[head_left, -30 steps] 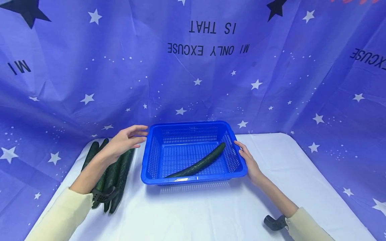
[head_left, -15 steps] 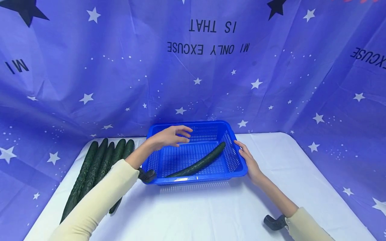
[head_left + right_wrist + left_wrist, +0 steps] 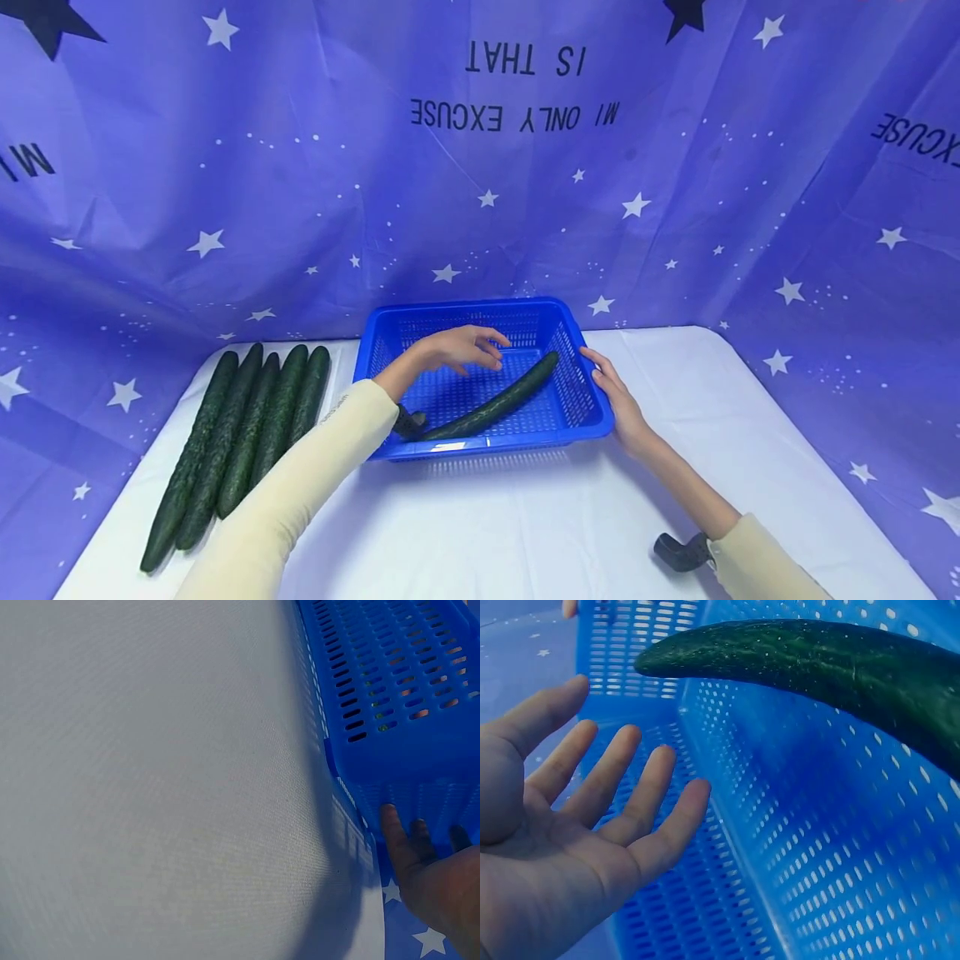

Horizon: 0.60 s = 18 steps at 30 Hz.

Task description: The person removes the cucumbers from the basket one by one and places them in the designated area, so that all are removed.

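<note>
In the head view a blue perforated plastic basket [image 3: 480,448] stands on the white-covered table. One dark green cucumber [image 3: 498,407] lies slantwise inside, its tip toward the right wall. My left hand [image 3: 461,346] hovers over the basket, fingers spread and slightly bent, holding nothing. Seen from the left wrist, the palm [image 3: 562,855] faces the camera, apart from the cucumber [image 3: 802,664]. My right hand [image 3: 618,404] rests against the basket's right side. In the right wrist view, the fingers [image 3: 401,844] of that hand lie fairly straight on the outer wall; its thumb is hidden.
Several cucumbers [image 3: 202,450] lie side by side at the table's left, partly behind the left sleeve [image 3: 300,492]. A blue star-printed curtain [image 3: 480,192] hangs close behind the basket and along both sides. White tablecloth [image 3: 465,533] shows in front of the basket.
My left hand has moved right from beside the basket's left rim to above its inside, uncovering the cucumbers at left. The right hand and the basket have stayed put.
</note>
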{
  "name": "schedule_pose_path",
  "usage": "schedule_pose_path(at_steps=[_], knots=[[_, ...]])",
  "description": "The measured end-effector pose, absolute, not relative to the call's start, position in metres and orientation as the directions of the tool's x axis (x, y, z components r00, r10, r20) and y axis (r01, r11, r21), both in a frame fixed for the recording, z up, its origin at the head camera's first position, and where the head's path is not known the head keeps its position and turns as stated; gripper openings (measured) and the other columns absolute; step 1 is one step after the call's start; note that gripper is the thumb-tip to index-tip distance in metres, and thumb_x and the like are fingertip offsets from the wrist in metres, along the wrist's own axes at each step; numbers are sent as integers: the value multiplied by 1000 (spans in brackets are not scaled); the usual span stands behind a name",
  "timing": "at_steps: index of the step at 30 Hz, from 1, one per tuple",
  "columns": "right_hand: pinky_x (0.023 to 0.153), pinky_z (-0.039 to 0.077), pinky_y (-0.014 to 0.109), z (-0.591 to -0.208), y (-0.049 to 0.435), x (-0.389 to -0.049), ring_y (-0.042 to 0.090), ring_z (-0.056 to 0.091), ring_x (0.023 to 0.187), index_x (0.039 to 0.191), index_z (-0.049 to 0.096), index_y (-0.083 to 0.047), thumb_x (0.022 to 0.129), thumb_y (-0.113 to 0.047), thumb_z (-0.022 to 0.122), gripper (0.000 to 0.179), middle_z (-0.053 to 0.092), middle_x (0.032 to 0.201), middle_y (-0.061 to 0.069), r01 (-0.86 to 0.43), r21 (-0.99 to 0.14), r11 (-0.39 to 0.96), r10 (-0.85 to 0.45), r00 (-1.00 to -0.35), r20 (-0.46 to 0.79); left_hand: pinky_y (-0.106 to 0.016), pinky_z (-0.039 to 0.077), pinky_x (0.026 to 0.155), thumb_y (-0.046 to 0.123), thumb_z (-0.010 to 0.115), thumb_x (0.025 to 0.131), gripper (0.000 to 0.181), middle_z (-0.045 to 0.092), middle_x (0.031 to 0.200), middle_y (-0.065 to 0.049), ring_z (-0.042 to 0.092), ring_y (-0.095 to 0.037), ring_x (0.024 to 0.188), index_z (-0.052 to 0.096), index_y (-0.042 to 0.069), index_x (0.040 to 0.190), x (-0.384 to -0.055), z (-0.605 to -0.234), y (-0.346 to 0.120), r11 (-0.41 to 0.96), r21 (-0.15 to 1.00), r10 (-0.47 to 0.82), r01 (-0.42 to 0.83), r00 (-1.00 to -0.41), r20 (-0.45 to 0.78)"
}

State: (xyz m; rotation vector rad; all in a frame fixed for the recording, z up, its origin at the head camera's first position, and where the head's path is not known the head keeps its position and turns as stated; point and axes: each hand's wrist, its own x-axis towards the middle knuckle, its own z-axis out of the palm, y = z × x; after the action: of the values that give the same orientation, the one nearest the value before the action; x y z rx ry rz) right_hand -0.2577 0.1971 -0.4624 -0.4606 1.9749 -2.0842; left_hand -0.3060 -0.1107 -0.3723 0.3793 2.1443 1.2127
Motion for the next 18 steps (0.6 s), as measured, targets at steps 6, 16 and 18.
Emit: schedule_pose_path(at_steps=[6, 16, 18], knots=[[91, 48, 30, -462, 198, -259, 41, 35, 129, 158, 18, -15, 111, -32, 27, 52, 14, 161, 17, -45, -998, -54, -378, -924, 62, -59, 40, 102, 16, 66, 98, 54, 62, 129, -7, 51, -31, 127, 46, 12, 148, -314, -385, -102, 592, 803, 529, -71, -717, -453], [92, 46, 31, -461, 197, -258, 43, 35, 128, 158, 18, -14, 110, -32, 27, 52, 13, 161, 18, -50, -997, -52, -380, -923, 66, -51, 53, 87, 13, 72, 93, 66, 65, 111, -6, 58, -24, 105, 41, 17, 151, -319, -407, -88, 639, 765, 567, -82, -621, -540], [92, 46, 31, -461, 197, -257, 44, 34, 129, 158, 17, -14, 110, -32, 27, 52, 13, 161, 18, -44, -998, -53, -380, -923, 61, -49, 54, 84, 13, 74, 92, 70, 65, 111, -5, 57, -22, 105, 39, 20, 153, -319, -409, -85, 654, 753, 570, -72, -607, -553]])
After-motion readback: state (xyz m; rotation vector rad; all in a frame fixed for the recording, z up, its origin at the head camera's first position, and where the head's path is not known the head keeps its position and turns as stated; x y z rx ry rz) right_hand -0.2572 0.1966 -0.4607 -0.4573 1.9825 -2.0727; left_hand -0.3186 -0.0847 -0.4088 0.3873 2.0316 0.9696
